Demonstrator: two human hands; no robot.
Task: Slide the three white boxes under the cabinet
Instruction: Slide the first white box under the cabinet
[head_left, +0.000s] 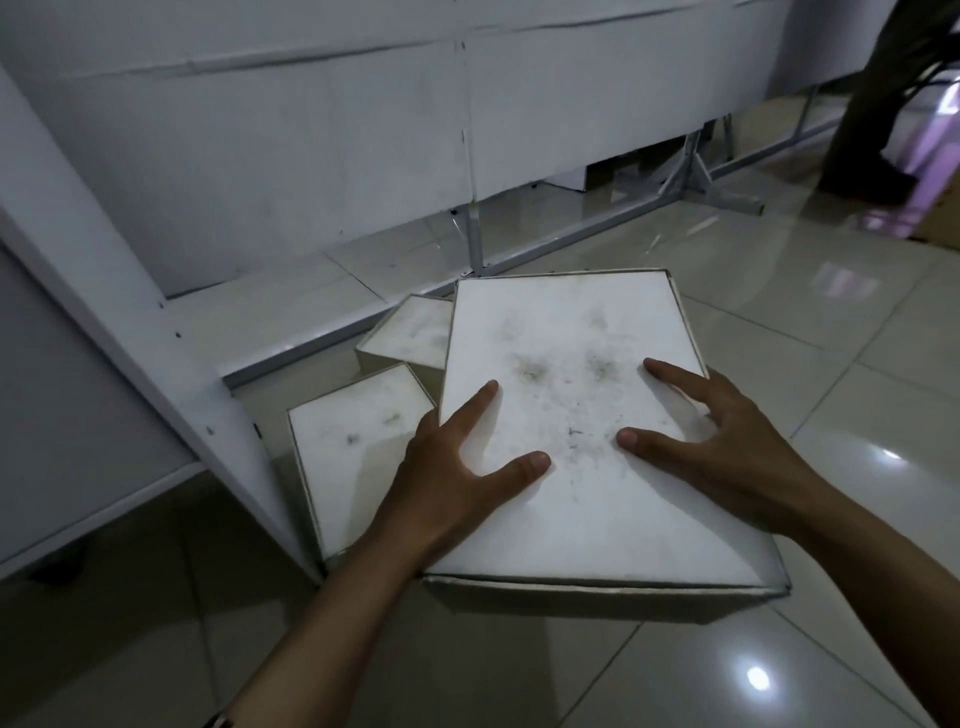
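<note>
Gleaming pale floor tiles (857, 395) beneath white cabinet (156, 332).

Glossy pale floor tiles (857, 395) fill the lower part of the view and mirror several bright ceiling lights. A grey metal frame (550, 234) runs low across the floor, its thin upright posts carrying white wall panels (260, 156) that stop short of the tiles. At the far upper right stands another person's leg (878, 93) in dark trousers, the shoe planted on the tiles.

Storeroom: tiled floor (779, 364), white cabinet (156, 338).
</note>
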